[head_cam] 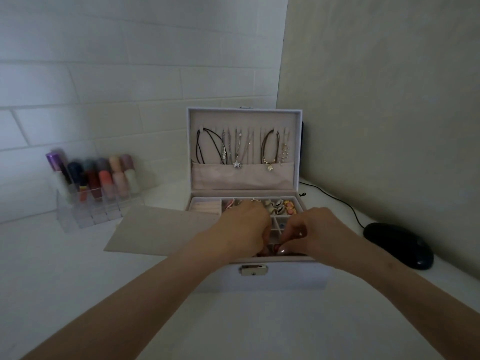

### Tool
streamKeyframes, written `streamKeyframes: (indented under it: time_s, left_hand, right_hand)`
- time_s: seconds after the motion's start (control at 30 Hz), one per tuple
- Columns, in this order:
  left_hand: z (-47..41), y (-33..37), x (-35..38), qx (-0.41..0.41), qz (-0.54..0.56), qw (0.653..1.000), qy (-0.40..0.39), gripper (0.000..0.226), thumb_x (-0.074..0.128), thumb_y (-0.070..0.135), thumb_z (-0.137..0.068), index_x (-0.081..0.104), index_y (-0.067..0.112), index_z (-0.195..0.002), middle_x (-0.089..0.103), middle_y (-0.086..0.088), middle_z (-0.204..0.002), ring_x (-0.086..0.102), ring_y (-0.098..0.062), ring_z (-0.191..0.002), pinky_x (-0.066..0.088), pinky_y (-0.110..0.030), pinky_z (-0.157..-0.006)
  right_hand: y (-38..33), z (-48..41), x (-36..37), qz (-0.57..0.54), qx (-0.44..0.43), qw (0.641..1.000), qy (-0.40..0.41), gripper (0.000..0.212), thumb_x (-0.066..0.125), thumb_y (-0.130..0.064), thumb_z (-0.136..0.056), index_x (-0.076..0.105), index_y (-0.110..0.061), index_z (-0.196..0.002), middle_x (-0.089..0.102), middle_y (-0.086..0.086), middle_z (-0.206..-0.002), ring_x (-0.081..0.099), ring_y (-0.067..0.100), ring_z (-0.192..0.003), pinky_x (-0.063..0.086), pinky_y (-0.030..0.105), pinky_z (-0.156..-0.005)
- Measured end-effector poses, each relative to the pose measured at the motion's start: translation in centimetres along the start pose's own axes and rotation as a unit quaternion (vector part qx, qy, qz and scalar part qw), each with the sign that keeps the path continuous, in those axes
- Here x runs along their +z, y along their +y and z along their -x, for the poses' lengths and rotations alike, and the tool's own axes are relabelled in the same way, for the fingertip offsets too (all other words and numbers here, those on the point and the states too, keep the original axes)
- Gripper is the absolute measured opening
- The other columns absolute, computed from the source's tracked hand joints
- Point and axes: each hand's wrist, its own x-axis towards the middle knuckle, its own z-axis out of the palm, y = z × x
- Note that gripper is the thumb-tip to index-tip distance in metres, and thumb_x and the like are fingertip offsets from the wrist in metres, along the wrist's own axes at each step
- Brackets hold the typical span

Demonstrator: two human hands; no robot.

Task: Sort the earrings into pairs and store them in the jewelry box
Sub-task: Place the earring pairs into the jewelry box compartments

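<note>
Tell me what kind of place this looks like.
Probably a dressing table or desk at home: an open jewelry box with necklaces hung in its lid, a clear organizer of lipsticks, and a computer mouse by the wall.

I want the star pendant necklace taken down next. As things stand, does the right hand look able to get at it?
Probably yes. The star pendant necklace hangs in the open lid with nothing in front of it, and the right hand is just below, over the jewelry box's compartments. Its fingers look busy with something small, though.
</note>
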Motion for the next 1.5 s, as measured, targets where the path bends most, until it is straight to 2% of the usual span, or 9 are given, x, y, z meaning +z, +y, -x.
streamKeyframes:
  time_s: [0.1,0.43,0.6,0.77,0.87,1.1,1.3,1.4,1.5]
  left_hand:
    - [0.1,-0.1,0.1,0.001,-0.001,1.0,0.008,0.013,0.063,0.012,-0.082,0.069,0.012,-0.093,0.055,-0.01,-0.111,0.05,-0.026,-0.108,0.039,-0.03,-0.078]
    - [-0.1,-0.3,0.2,-0.01,0.0,1.0,-0.011,0.017,0.062,0.012,-0.083,0.07,0.012,-0.098,0.055,-0.011,-0.112,0.051,-0.027,-0.108,0.041,-0.032,-0.079]
    - [0.3,0.4,0.5,-0.016,-0.08,0.996,0.042,0.018,0.053,0.008,-0.084,0.064,0.006,-0.099,0.051,-0.011,-0.116,0.049,-0.029,-0.109,0.042,-0.036,-0.08]
    - [1.1,-0.3,0.2,-0.017,-0.022,0.998,0.063,0.014,0.062,0.016,-0.083,0.068,0.015,-0.096,0.055,-0.005,-0.111,0.051,-0.023,-0.108,0.043,-0.033,-0.083]
    - [2.8,-1.2,-0.5,-0.017,0.007,0.995,0.102,0.007,0.064,0.021,-0.082,0.065,0.02,-0.089,0.054,0.004,-0.105,0.05,-0.013,-0.103,0.038,-0.024,-0.076]
    - [8.8,-2.4,-1.6,-0.065,0.036,0.99,0.122,0.02,0.058,0.036,-0.086,0.045,0.032,-0.072,0.054,0.016,-0.067,0.045,0.0,-0.061,0.033,-0.013,-0.058]
    - [13.9,-3.8,-2.4,-0.07,0.025,0.997,0.014,0.025,0.063,0.054,-0.074,0.05,0.033,-0.071,0.058,0.017,-0.067,0.05,0.009,-0.066,0.037,-0.013,-0.056]
    - [15.8,-5.8,-2.0,-0.084,0.038,0.989,-0.113,0.046,0.068,0.074,-0.048,0.05,0.042,-0.077,0.056,0.025,-0.079,0.049,0.008,-0.074,0.042,-0.015,-0.065]
    - [17.1,-7.3,-1.0,-0.08,0.046,0.98,-0.174,0.066,0.055,0.091,-0.024,0.045,0.054,-0.078,0.055,0.024,-0.083,0.05,0.003,-0.076,0.048,-0.025,-0.076]
  right_hand:
    - [-0.3,-0.1,0.2,0.044,-0.006,0.999,-0.001,0.003,0.077,-0.025,-0.071,0.074,-0.024,-0.072,0.068,-0.011,-0.073,0.06,0.007,-0.076,0.047,0.025,-0.068]
    - [-1.8,0.2,0.4,0.161,-0.005,0.987,0.005,0.015,0.062,-0.017,-0.08,0.073,-0.026,-0.085,0.065,-0.008,-0.082,0.057,0.015,-0.084,0.033,0.02,-0.053]
    - [-2.0,0.1,0.8,0.183,0.007,0.983,0.029,0.015,0.058,-0.017,-0.082,0.068,-0.026,-0.088,0.064,-0.002,-0.098,0.057,0.02,-0.096,0.032,0.023,-0.065]
    - [-1.9,0.7,0.3,0.137,0.004,0.99,0.034,0.009,0.063,-0.019,-0.08,0.069,-0.026,-0.083,0.049,-0.015,-0.067,0.047,0.01,-0.077,0.027,0.016,-0.052]
    - [-2.0,1.4,-0.4,0.099,-0.001,0.994,0.047,0.004,0.067,-0.025,-0.08,0.069,-0.028,-0.081,0.045,-0.019,-0.062,0.044,0.004,-0.072,0.025,0.011,-0.053]
    - [-3.4,3.3,0.0,0.018,-0.019,0.998,0.057,0.006,0.069,-0.028,-0.078,0.068,-0.031,-0.074,0.053,-0.019,-0.059,0.05,-0.004,-0.061,0.03,0.013,-0.056]
    - [-6.0,4.9,2.2,-0.025,-0.083,0.996,-0.013,0.003,0.069,-0.031,-0.08,0.07,-0.029,-0.08,0.059,-0.015,-0.062,0.052,-0.003,-0.057,0.035,0.012,-0.056]
    - [-7.3,5.3,3.8,-0.022,-0.118,0.992,-0.037,0.007,0.068,-0.031,-0.081,0.071,-0.026,-0.085,0.058,-0.015,-0.063,0.052,-0.002,-0.058,0.033,0.007,-0.057]
    - [-8.8,5.8,5.6,-0.014,-0.15,0.986,-0.065,0.011,0.066,-0.033,-0.082,0.071,-0.025,-0.088,0.063,-0.01,-0.071,0.049,0.001,-0.057,0.032,0.008,-0.057]
